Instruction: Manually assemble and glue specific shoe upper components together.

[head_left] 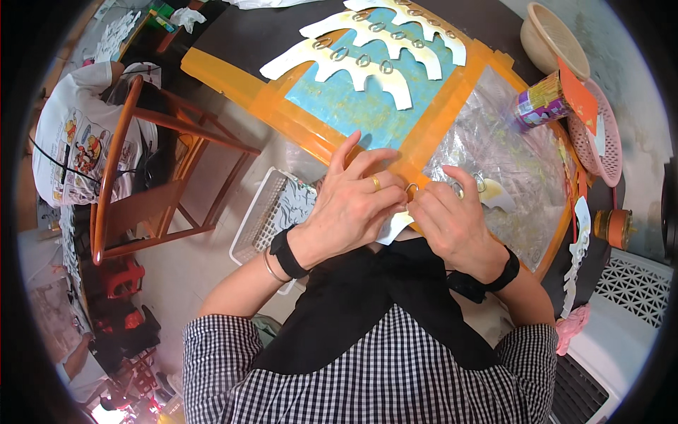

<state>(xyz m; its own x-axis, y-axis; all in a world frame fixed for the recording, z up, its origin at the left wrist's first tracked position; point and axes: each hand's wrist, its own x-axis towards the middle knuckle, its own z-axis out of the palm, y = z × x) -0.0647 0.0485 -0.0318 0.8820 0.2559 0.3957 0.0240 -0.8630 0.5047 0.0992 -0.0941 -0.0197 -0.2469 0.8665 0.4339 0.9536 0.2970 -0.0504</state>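
My left hand (357, 198) and my right hand (450, 220) meet at the table's near edge, fingertips pinched together. Between them shows a small metal ring (412, 189). They grip a white scalloped piece (497, 195) with a yellowish smear, which passes under my fingers; more rings stand on it beside my right hand. My thumbs and fingertips hide most of the piece. Some fingers of my left hand are raised. Three similar scalloped pieces, each with several rings, lie ahead on a blue sheet (339, 120) edged with orange tape.
A purple tin (540, 106) smeared with yellow stands at the right, beside a pink basket (609, 141) and a beige basin (558, 35). A white basket (244, 225) of patterned pieces is below left. A wooden chair (116, 184) stands at the left, near a person's white shirt (78, 141).
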